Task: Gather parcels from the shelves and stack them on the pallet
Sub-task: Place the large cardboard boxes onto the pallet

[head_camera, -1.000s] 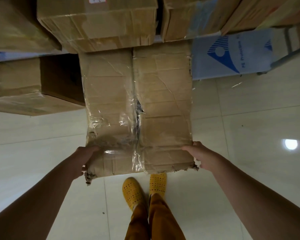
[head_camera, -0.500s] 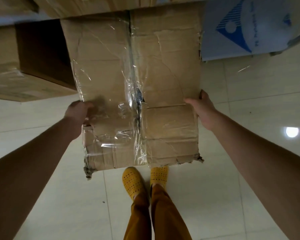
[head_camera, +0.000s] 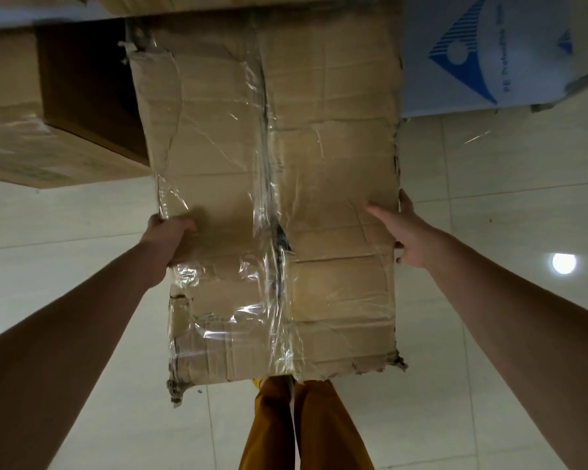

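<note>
Cardboard parcel (head_camera: 269, 198), long axis running away from the person, gripped at its sides by both hands: left (head_camera: 167, 235), right (head_camera: 404, 232).

Boxes, hands and legs — a count

One taped cardboard parcel (head_camera: 269, 198) fills the middle, with two hands on it — the left hand (head_camera: 165, 237) gripping its left edge, the right hand (head_camera: 404, 232) at its right edge. Beside it are two more boxes: one brown carton (head_camera: 48, 130) to the left and one white box with blue print (head_camera: 489, 52) to the right. Below are two trouser legs (head_camera: 302, 425). On the tiled floor (head_camera: 489, 334) is one bright light reflection (head_camera: 563, 263).
</note>
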A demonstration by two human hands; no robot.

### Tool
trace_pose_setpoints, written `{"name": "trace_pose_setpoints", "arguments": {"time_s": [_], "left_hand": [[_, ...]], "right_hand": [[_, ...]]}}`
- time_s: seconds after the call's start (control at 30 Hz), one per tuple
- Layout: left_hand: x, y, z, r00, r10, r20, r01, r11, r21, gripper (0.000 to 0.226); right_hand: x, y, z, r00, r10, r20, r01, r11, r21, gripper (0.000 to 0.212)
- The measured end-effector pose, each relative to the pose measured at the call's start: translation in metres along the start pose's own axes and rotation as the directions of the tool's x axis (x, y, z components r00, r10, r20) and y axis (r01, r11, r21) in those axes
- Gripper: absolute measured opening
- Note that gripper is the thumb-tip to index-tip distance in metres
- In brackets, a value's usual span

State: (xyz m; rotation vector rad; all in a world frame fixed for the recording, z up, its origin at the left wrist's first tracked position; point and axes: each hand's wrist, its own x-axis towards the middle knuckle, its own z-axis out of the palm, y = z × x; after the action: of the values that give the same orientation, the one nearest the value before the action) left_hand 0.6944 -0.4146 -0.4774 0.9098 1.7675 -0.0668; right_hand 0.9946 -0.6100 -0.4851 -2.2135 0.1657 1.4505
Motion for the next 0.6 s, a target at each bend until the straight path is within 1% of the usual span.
{"name": "trace_pose_setpoints", "arguments": {"time_s": [0.03, 0.1, 0.23, 0.37, 0.47, 0.6], "left_hand": [[0.002, 0.0, 0.0, 1.0, 0.028, -0.01, -0.028, 0.999, -0.044, 0.053], [0.001, 0.003, -0.003, 0.998, 0.058, -0.008, -0.058, 0.992, -0.112, 0.052], [-0.005, 0.005, -0.009, 0.997, 0.057, 0.06, -0.046, 0.984, -0.17, 0.052], [-0.016, -0.005, -0.017, 0.99, 0.1, 0.1, -0.082, 0.982, -0.168, 0.061], [-0.027, -0.018, -0.022, 0.986, 0.148, 0.072, -0.134, 0.976, -0.173, 0.06], [-0.046, -0.039, -0.031, 0.983, 0.173, 0.053, -0.162, 0.973, -0.164, 0.06]], "right_hand": [[0.001, 0.0, 0.002, 1.0, -0.026, -0.005, 0.026, 0.999, 0.037, 0.12], [0.0, -0.001, 0.005, 0.997, -0.077, 0.003, 0.076, 0.988, 0.135, 0.11], [-0.011, -0.003, 0.004, 0.997, -0.056, 0.044, 0.046, 0.98, 0.194, 0.093], [-0.031, -0.001, 0.0, 1.0, -0.021, -0.003, 0.022, 0.984, 0.178, 0.096], [-0.049, 0.006, -0.005, 1.0, 0.0, -0.024, 0.005, 0.983, 0.185, 0.095], [-0.08, 0.022, -0.016, 0.999, 0.033, -0.038, -0.027, 0.99, 0.136, 0.098]]}}
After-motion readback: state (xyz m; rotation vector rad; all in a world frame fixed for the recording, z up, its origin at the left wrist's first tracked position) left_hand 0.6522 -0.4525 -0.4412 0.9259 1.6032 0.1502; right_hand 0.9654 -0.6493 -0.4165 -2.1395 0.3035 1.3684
